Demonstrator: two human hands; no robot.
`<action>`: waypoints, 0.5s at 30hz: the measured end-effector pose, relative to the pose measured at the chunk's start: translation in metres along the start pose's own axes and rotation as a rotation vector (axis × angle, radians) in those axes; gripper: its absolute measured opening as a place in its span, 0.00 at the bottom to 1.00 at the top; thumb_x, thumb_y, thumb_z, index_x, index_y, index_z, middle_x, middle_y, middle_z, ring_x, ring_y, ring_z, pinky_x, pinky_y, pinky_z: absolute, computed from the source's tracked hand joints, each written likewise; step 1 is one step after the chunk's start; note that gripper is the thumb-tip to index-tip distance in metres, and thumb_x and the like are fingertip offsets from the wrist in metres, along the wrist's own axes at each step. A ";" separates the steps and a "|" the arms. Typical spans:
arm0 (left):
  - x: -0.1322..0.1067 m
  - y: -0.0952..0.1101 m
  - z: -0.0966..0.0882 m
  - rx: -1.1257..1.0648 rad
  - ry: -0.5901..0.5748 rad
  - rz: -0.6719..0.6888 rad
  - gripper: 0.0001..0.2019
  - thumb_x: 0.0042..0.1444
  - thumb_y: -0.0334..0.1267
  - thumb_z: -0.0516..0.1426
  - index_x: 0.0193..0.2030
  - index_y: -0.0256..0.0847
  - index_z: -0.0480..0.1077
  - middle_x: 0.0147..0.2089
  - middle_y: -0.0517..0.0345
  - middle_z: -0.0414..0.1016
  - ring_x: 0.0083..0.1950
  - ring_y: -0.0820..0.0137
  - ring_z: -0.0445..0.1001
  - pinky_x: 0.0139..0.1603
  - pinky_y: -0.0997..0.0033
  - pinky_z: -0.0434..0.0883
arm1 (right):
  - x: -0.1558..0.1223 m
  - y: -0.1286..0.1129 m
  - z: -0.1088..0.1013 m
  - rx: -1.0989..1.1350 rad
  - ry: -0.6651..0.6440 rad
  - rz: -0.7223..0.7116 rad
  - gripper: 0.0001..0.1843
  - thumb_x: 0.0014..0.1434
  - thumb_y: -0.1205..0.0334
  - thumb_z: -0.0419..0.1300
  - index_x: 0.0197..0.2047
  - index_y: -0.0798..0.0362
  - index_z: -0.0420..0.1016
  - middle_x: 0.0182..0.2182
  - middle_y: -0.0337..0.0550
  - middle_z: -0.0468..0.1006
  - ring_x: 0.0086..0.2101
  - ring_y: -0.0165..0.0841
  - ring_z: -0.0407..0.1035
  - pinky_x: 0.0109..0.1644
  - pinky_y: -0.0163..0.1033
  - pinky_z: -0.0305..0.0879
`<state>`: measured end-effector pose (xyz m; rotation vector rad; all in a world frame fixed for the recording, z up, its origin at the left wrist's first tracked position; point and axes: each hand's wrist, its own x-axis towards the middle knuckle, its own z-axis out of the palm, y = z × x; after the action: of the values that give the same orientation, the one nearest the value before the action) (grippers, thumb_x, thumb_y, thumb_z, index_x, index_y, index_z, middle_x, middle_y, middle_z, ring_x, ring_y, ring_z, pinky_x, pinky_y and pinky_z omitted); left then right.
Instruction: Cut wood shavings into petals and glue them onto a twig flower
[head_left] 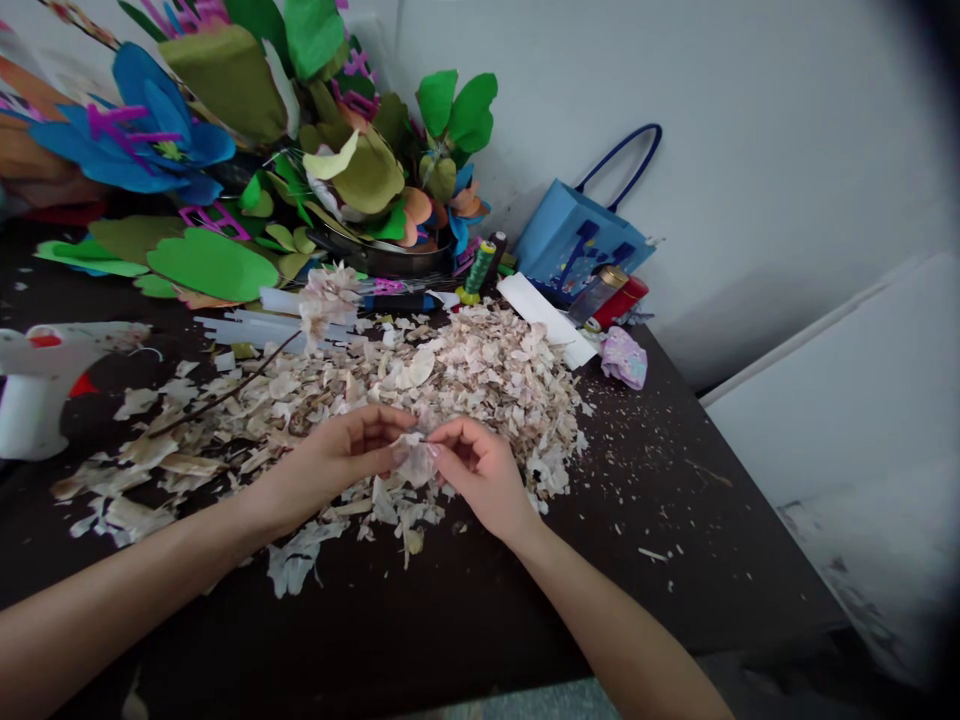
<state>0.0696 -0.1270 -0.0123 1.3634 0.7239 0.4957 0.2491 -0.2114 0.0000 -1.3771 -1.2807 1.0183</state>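
Note:
Between my two hands is a thin, pale, translucent petal-like piece (417,463), pinched from both sides. My left hand (360,445) grips its left edge between thumb and fingertips. Thumb and forefinger of my right hand (480,465) close on its right edge. Both hands are just above a broad heap of dried, pale pink and beige petals (487,370) on the dark table. Left of the hands, a thin brown stem (225,398) with a cluster of pale petals (328,300) at its top lies across the heap.
A white glue gun (37,385) stands at the left. Behind are artificial flowers (165,130), green thread (478,270), a blue bag (577,235), a white strip (549,322) and a lilac crumpled cloth (624,358). Small scraps dot the dark table (720,560) at right.

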 end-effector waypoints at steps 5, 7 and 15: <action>-0.001 0.000 0.001 -0.052 0.005 -0.059 0.18 0.55 0.47 0.62 0.49 0.39 0.71 0.38 0.55 0.74 0.34 0.71 0.71 0.34 0.69 0.70 | -0.001 0.001 0.002 -0.017 0.013 -0.016 0.03 0.59 0.60 0.60 0.36 0.49 0.72 0.26 0.36 0.71 0.25 0.29 0.67 0.29 0.36 0.65; 0.000 0.000 0.000 -0.080 0.019 -0.051 0.18 0.54 0.47 0.63 0.48 0.39 0.72 0.38 0.55 0.74 0.34 0.71 0.71 0.34 0.70 0.70 | -0.001 -0.002 -0.002 -0.042 0.007 -0.030 0.06 0.60 0.57 0.59 0.38 0.49 0.71 0.27 0.37 0.72 0.26 0.30 0.68 0.29 0.36 0.66; 0.002 0.011 -0.014 -0.013 0.072 -0.001 0.15 0.54 0.41 0.63 0.47 0.41 0.72 0.41 0.53 0.75 0.36 0.70 0.73 0.34 0.72 0.73 | 0.000 -0.018 -0.053 -0.960 -0.138 -0.090 0.05 0.62 0.60 0.60 0.40 0.49 0.69 0.38 0.44 0.76 0.31 0.36 0.71 0.31 0.40 0.64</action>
<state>0.0619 -0.1141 -0.0023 1.3385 0.7783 0.5503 0.2971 -0.2173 0.0273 -1.9282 -2.0513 0.4125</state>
